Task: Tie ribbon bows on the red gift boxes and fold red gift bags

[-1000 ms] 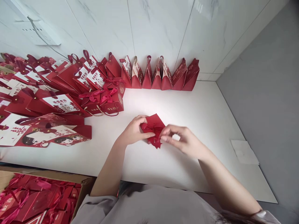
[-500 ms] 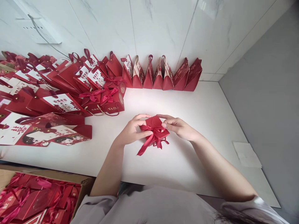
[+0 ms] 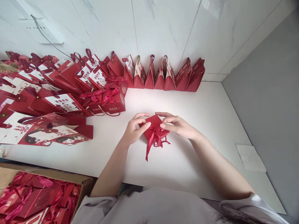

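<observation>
A small red gift box [image 3: 154, 120] rests on the white table in front of me. Red ribbon [image 3: 154, 135] is tied across its top in a bow, with one long tail hanging over the near side. My left hand [image 3: 135, 129] holds the box's left side, its thumb on the top and its fingers curved toward the far corner. On the opposite side, my right hand [image 3: 178, 125] grips the box between thumb and bent fingers. A short red cord handle [image 3: 165, 142] sticks out at the near right side. Where some fingertips press is partly hidden.
Red and white gift bags [image 3: 65, 104] crowd the table's left, with ribboned boxes [image 3: 114, 104] beside them. More bags [image 3: 169, 82] line the wall. A cardboard carton [image 3: 87, 186] of red boxes stands lower left. White paper [image 3: 251, 157] lies at right.
My left thumb has moved up from the bow to the box top. The long ribbon tail has swung right and now hangs straighter. The box stays between my hands.
</observation>
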A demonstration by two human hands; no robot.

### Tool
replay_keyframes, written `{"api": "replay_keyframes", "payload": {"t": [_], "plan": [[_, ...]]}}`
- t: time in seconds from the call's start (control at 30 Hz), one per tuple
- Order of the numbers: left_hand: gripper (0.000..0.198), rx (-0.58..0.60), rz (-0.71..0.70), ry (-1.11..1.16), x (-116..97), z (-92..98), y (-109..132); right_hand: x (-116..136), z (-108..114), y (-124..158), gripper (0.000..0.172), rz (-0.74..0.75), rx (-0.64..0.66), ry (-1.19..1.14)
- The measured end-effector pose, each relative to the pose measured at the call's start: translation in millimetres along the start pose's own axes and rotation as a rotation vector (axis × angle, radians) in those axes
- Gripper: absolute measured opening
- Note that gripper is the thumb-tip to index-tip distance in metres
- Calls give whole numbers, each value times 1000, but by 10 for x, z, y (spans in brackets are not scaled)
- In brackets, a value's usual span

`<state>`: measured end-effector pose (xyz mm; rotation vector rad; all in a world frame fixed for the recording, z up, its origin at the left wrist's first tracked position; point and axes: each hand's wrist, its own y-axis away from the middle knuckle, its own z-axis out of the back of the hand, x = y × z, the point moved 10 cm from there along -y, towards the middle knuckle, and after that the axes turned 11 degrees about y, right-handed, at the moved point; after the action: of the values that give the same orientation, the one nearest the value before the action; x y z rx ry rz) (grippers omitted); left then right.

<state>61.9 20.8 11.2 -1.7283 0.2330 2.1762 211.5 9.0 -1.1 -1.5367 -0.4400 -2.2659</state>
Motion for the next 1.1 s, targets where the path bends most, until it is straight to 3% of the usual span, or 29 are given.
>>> {"api": "replay_keyframes", "payload": {"t": [0.5, 0.73, 1.1], "plan": [[34, 19, -44, -68, 39, 16, -27, -6, -8, -14, 27, 74, 13, 29], [33, 0, -90, -106, 10, 22, -18, 85, -5, 22, 16, 279, 50, 51], [32, 30, -138, -137, -23, -12, -4, 69, 13, 17, 8, 240, 16, 123]]}}
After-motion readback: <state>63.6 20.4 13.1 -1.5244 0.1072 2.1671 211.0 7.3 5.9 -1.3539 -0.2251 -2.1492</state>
